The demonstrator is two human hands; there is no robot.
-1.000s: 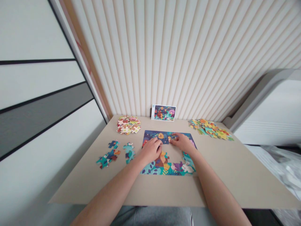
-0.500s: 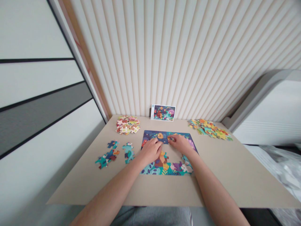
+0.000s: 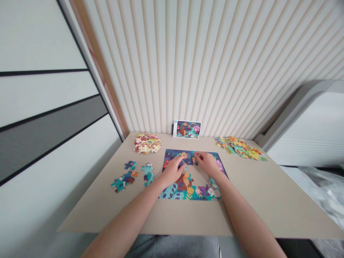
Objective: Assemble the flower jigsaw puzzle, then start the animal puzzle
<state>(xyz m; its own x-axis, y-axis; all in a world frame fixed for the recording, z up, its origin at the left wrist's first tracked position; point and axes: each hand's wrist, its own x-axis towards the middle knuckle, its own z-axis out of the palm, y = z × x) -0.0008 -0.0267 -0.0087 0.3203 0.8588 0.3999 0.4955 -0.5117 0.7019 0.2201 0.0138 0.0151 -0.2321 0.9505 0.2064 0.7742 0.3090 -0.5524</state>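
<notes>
A partly assembled jigsaw puzzle [image 3: 172, 193] lies on the table, with a dark blue upper part, a leafy lower border and a gap in its middle showing bare tabletop. Over its left half rests my left hand [image 3: 174, 170], thumb and fingers apart, touching the dark blue part. My right hand [image 3: 208, 163] is at the upper middle, its fingers bent together at the puzzle's surface; anything between the fingertips is hidden. Left of the puzzle lie a teal joined cluster [image 3: 125, 181], a small blue piece group [image 3: 130, 164] and another teal strip [image 3: 148, 173].
A picture card [image 3: 187, 129] of the puzzle stands against the ribbed wall [image 3: 185, 64]. Heaped reddish pieces [image 3: 146, 143] lie at the back left, yellow-orange pieces [image 3: 240, 147] at the back right. Clear plastic wrapping [image 3: 319, 190] lies beyond the table's [image 3: 279, 204] right edge.
My left hand's thumb and fingers have spread apart. My right fingertips have shifted slightly away from me, uncovering some of the puzzle's upper middle. The view has shifted slightly.
</notes>
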